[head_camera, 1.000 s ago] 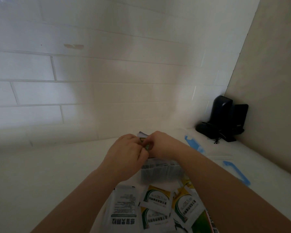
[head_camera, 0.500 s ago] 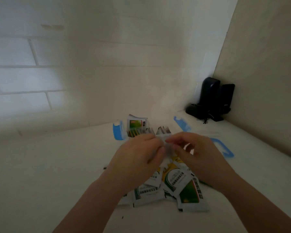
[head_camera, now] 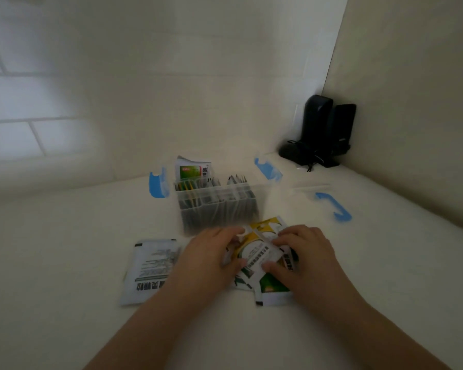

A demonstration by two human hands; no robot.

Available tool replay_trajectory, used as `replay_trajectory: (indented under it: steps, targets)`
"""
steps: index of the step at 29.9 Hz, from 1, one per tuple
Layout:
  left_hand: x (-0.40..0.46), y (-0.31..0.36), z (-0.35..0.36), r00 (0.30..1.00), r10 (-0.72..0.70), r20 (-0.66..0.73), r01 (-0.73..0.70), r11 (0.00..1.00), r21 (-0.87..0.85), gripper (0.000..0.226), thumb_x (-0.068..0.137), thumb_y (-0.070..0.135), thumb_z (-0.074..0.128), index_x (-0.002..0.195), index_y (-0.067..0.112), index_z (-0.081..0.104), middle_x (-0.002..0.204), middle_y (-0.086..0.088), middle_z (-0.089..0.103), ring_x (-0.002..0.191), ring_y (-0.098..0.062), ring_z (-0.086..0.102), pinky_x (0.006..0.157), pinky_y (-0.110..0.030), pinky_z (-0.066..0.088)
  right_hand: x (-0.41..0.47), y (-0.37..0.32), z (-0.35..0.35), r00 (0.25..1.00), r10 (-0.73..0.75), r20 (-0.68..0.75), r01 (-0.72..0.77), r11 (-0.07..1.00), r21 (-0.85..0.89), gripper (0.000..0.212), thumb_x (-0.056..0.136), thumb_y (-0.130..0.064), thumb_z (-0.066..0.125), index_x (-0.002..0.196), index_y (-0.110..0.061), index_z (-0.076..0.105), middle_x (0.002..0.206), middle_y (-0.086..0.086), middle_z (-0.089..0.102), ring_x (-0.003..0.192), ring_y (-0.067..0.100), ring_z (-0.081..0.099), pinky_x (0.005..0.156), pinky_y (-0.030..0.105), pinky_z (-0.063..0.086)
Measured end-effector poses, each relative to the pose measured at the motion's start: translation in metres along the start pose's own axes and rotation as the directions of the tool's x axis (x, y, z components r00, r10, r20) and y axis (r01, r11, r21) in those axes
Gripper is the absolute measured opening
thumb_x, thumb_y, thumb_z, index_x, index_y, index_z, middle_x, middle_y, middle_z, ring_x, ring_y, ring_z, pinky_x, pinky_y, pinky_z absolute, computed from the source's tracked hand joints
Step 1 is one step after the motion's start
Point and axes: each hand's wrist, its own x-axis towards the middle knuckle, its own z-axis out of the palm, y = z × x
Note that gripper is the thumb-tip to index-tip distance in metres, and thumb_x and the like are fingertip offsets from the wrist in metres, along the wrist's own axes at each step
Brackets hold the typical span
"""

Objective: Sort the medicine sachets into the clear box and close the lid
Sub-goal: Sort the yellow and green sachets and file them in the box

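The clear box point(head_camera: 219, 209) stands open on the white counter, with several sachets upright inside and a green one point(head_camera: 191, 170) sticking up at its back left. In front of it lies a pile of loose sachets point(head_camera: 262, 263). My left hand point(head_camera: 209, 257) and my right hand point(head_camera: 308, 257) lie on either side of the pile. Both pinch a yellow-and-white sachet point(head_camera: 257, 252) at its edges. A larger white sachet point(head_camera: 151, 268) lies flat to the left, partly under my left wrist.
The box's clear lid point(head_camera: 313, 190) with a blue handle point(head_camera: 334, 206) lies to the right. Blue latches point(head_camera: 158, 184) hang at the box's sides. A black device with a cable point(head_camera: 321, 134) stands in the back right corner. Walls close in behind and right.
Both hands have come down from over the box to the loose pile and taken hold of a yellow-and-white sachet. The view has tilted down, so the box now shows fully.
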Motion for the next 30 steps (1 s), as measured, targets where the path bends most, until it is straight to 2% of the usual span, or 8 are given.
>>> replay_trajectory:
  steps: [2, 5, 8, 11, 16, 21, 24, 30]
  targets:
    - [-0.001, 0.002, 0.0, 0.999, 0.013, -0.031, -0.015, 0.999, -0.046, 0.062, 0.078, 0.034, 0.064, 0.131, 0.039, 0.033, 0.125, 0.013, 0.048, 0.109, 0.0, 0.038, 0.094, -0.019, 0.032, -0.001, -0.004, -0.004, 0.999, -0.006, -0.046, 0.011, 0.993, 0.118, 0.019, 0.075, -0.036, 0.066, 0.088, -0.042, 0.054, 0.092, -0.023, 0.051, 0.095, 0.003, 0.044, 0.085, 0.021, 0.032]
    - [-0.002, 0.01, -0.003, 0.986, 0.126, -0.106, -0.133, 0.989, -0.065, 0.071, 0.075, 0.031, 0.067, 0.132, 0.044, 0.027, 0.123, 0.018, 0.046, 0.111, 0.002, 0.038, 0.095, -0.017, 0.033, -0.006, -0.012, -0.011, 0.994, -0.033, -0.101, 0.067, 0.933, 0.352, 0.034, 0.079, -0.019, 0.063, 0.077, -0.05, 0.05, 0.078, -0.03, 0.06, 0.084, -0.004, 0.056, 0.072, 0.005, 0.04]
    - [-0.005, 0.017, -0.01, 0.961, 0.202, -0.186, -0.223, 0.97, -0.096, 0.042, 0.08, 0.03, 0.062, 0.113, 0.05, 0.046, 0.097, 0.032, 0.055, 0.093, 0.011, 0.05, 0.079, -0.004, 0.039, -0.01, -0.02, -0.016, 0.984, -0.054, -0.169, 0.125, 0.886, 0.446, 0.035, 0.082, -0.017, 0.06, 0.087, -0.051, 0.053, 0.079, -0.026, 0.063, 0.084, -0.006, 0.056, 0.069, 0.004, 0.043]
    - [-0.005, 0.014, -0.023, 0.972, -0.024, -0.236, -0.059, 0.94, -0.336, 0.019, 0.082, 0.026, 0.061, 0.084, 0.044, 0.06, 0.078, 0.023, 0.068, 0.074, 0.006, 0.062, 0.061, -0.008, 0.049, -0.009, -0.018, -0.015, 0.984, 0.051, -0.173, 0.048, 0.85, 0.524, 0.027, 0.085, -0.027, 0.053, 0.1, -0.05, 0.05, 0.084, -0.023, 0.064, 0.085, -0.006, 0.056, 0.069, 0.0, 0.041]
    - [-0.004, 0.001, -0.033, 0.896, -0.393, -0.206, 0.245, 0.825, -0.509, 0.006, 0.081, 0.02, 0.063, 0.082, 0.024, 0.059, 0.087, 0.007, 0.07, 0.075, -0.01, 0.068, 0.067, -0.029, 0.058, -0.013, -0.022, -0.003, 0.988, -0.152, -0.005, 0.148, 0.956, 0.253, 0.019, 0.087, -0.025, 0.053, 0.1, -0.038, 0.057, 0.1, -0.026, 0.051, 0.1, -0.013, 0.041, 0.087, 0.005, 0.032]
    - [-0.007, 0.001, -0.026, 0.902, -0.353, -0.248, 0.313, 0.931, -0.187, 0.021, 0.09, 0.028, 0.047, 0.106, 0.02, 0.058, 0.098, 0.004, 0.064, 0.078, -0.01, 0.054, 0.06, -0.015, 0.04, -0.014, -0.036, 0.015, 0.908, -0.39, 0.153, 0.377, 0.92, 0.109, 0.031, 0.088, -0.033, 0.043, 0.119, -0.032, 0.05, 0.134, -0.005, 0.046, 0.127, 0.011, 0.034, 0.107, 0.029, 0.028]
    - [-0.007, 0.0, -0.023, 0.908, -0.379, -0.179, 0.367, 0.925, -0.096, 0.03, 0.092, 0.031, 0.044, 0.113, 0.015, 0.058, 0.112, -0.006, 0.066, 0.085, -0.016, 0.054, 0.072, -0.022, 0.039, -0.014, -0.035, 0.021, 0.889, -0.401, 0.222, 0.396, 0.916, 0.07, 0.039, 0.09, -0.042, 0.032, 0.127, -0.037, 0.041, 0.148, -0.005, 0.029, 0.139, 0.012, 0.014, 0.113, 0.029, 0.003]
    - [-0.003, -0.001, -0.022, 0.906, -0.42, -0.056, 0.368, 0.845, -0.387, 0.024, 0.089, 0.031, 0.051, 0.111, 0.027, 0.059, 0.1, 0.007, 0.063, 0.08, -0.003, 0.054, 0.068, -0.014, 0.039, -0.012, -0.031, 0.021, 0.879, -0.436, 0.191, 0.432, 0.899, 0.067, 0.036, 0.093, -0.032, 0.037, 0.129, -0.036, 0.04, 0.148, -0.007, 0.03, 0.139, 0.009, 0.015, 0.111, 0.026, -0.003]
